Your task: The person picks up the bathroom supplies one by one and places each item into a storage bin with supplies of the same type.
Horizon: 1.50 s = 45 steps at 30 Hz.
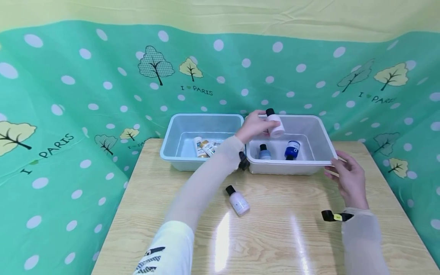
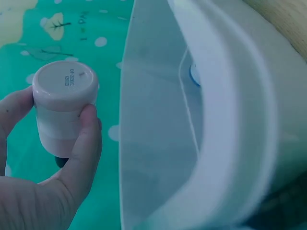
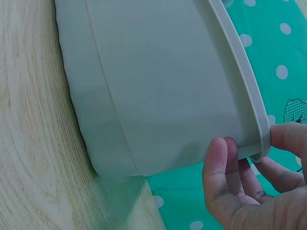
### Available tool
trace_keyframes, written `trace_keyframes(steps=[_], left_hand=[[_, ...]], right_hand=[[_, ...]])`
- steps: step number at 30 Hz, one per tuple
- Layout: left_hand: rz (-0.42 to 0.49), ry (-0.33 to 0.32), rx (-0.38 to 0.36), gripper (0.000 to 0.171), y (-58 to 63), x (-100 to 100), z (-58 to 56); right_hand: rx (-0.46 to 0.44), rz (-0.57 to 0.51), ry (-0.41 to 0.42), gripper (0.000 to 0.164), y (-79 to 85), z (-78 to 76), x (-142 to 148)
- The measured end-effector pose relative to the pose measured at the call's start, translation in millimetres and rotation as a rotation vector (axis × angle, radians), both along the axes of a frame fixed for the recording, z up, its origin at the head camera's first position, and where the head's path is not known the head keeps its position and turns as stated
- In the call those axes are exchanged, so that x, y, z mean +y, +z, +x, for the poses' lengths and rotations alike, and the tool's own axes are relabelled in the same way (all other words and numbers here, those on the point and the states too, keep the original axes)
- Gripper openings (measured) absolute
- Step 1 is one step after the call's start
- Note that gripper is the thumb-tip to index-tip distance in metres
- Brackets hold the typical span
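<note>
My left hand [image 1: 253, 126] grips a pale pink bottle [image 1: 276, 128] with a black cap, above the left part of the whitish plastic bin [image 1: 288, 162]. In the left wrist view the bottle's base [image 2: 64, 86] faces the camera and its cap points away. A blue bottle [image 1: 292, 149] and a grey-blue bottle [image 1: 265, 153] with a black cap lie inside that bin. At the bin's front right corner, my right hand [image 1: 351, 176] holds the rim [image 3: 252, 96], fingers against the outer wall. Another pink bottle [image 1: 238, 202] lies on the table in front.
A light blue bin [image 1: 178, 158] stands left of the whitish one, with several white and gold tubes [image 1: 199, 147] in it. Both bins sit at the back of the wooden table [image 1: 275, 217]. Behind them hangs a green dotted cloth [image 1: 213, 65].
</note>
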State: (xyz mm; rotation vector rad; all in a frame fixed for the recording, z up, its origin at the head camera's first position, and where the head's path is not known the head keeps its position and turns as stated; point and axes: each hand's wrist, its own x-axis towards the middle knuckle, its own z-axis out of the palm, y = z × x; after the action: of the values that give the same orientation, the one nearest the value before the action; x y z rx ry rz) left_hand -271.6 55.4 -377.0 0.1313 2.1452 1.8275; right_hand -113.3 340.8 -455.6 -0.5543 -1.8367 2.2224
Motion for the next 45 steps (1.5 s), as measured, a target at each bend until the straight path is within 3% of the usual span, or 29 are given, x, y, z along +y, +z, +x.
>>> trace_keyframes(steps=[4,10,16,27,38,45], left_hand=[[-0.062,0.047,-0.024,0.077,-3.3,21,-9.8],[-0.096,0.038,-0.085,0.075,-8.4,37,-14.7],[-0.139,0.058,-0.098,0.073,-8.6,39,-18.6],[-0.211,-0.026,-0.106,0.074,-5.9,34,-15.5],[-0.156,-0.037,-0.135,0.076,-0.7,30,-10.0],[-0.066,-0.169,-0.113,0.074,6.3,23,-5.8]], right_hand=[[-0.003,-0.001,-0.006,0.053,0.2,0.5,1],[0.005,-0.009,-0.008,0.052,1.1,-0.1,2],[-0.005,0.012,-0.004,0.051,0.9,-0.8,0],[0.011,-0.013,-0.003,0.05,-2.1,-1.6,2],[-0.019,0.014,-0.005,0.053,-0.9,-1.5,0],[-0.031,0.017,-0.008,0.052,-0.5,-1.2,-1]])
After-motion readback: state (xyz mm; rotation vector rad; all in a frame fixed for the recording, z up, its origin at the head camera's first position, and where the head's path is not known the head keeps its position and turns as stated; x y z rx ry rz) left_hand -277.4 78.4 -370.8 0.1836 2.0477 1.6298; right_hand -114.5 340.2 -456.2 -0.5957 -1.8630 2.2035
